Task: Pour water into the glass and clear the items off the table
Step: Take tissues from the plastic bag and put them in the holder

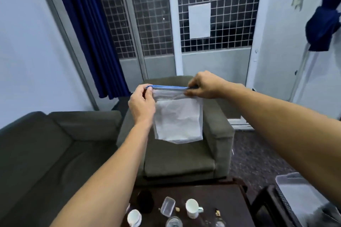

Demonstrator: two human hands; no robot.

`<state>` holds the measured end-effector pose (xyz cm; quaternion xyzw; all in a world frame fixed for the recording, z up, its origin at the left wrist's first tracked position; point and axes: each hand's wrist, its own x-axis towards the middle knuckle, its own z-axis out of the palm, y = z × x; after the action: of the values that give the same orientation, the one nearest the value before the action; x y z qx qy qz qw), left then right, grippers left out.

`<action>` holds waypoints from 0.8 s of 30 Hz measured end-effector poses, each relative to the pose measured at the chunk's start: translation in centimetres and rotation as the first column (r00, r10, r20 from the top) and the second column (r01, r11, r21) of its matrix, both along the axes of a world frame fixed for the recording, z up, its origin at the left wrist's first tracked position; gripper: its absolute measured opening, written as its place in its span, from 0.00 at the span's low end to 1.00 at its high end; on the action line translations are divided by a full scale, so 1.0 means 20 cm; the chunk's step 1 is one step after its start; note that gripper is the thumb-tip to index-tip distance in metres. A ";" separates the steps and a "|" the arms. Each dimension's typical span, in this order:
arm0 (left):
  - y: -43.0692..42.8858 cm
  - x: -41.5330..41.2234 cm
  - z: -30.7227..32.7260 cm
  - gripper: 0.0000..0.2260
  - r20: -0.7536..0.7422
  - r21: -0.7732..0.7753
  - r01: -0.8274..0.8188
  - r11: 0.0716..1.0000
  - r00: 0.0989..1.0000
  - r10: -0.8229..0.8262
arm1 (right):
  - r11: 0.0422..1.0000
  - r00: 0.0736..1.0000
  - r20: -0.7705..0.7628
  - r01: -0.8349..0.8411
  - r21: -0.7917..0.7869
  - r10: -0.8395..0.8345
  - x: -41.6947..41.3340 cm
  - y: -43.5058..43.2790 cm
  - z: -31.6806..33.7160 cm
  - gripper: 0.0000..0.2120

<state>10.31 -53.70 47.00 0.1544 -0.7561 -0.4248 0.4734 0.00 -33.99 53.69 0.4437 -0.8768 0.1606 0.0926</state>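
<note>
Both grips pinch the top edge of a bag [178,116] held up over the armchair [177,155]: the left hand [141,105] at the left end of the blue zip strip [168,87], the right hand [203,84] at the right end. The bag is thin, translucent plastic, likely light, limp and a bit slippery; the stiffer strip looks the best hold. Below on the desk [228,201] stand a mug [192,208], a clear lid [167,206] and a glass [173,221]; the last two look fragile. No writing is readable.
</note>
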 end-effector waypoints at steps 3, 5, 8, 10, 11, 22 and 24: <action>-0.15 0.07 0.03 0.07 0.010 0.000 -0.067 0.998 0.998 0.067 | 0.998 0.996 0.093 0.018 -0.053 -0.013 -0.02 -0.03 0.05 0.12; -0.25 0.10 0.05 0.06 -0.033 0.070 -0.123 0.990 0.992 0.125 | 0.989 0.981 0.195 0.054 -0.139 -0.026 -0.04 -0.01 0.05 0.11; -0.40 0.15 0.07 0.06 -0.045 0.207 -0.165 0.964 0.983 0.177 | 0.940 0.917 0.399 0.133 -0.315 0.004 -0.08 0.04 -0.03 0.06; -0.47 0.17 0.07 0.06 0.009 0.142 -0.154 0.978 0.988 0.155 | 0.912 0.886 0.461 0.146 -0.384 0.052 -0.08 0.01 -0.10 0.04; -0.47 0.18 0.08 0.06 0.022 0.113 -0.129 0.985 0.992 0.128 | 0.912 0.883 0.464 0.134 -0.387 0.067 -0.08 -0.03 -0.13 0.03; -0.44 0.13 0.19 0.12 -0.023 0.116 0.075 0.990 0.997 -0.073 | 0.978 0.992 0.002 -0.126 -0.169 0.128 0.00 -0.46 0.01 0.29; -0.47 0.13 0.19 0.11 -0.032 0.152 0.128 0.980 0.992 -0.125 | 0.983 0.992 0.037 -0.116 -0.144 0.123 0.01 -0.49 0.05 0.25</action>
<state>12.88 -63.07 50.87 0.1374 -0.7239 -0.5129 0.4404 0.13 -43.89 54.65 0.4840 -0.8369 0.2377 0.0941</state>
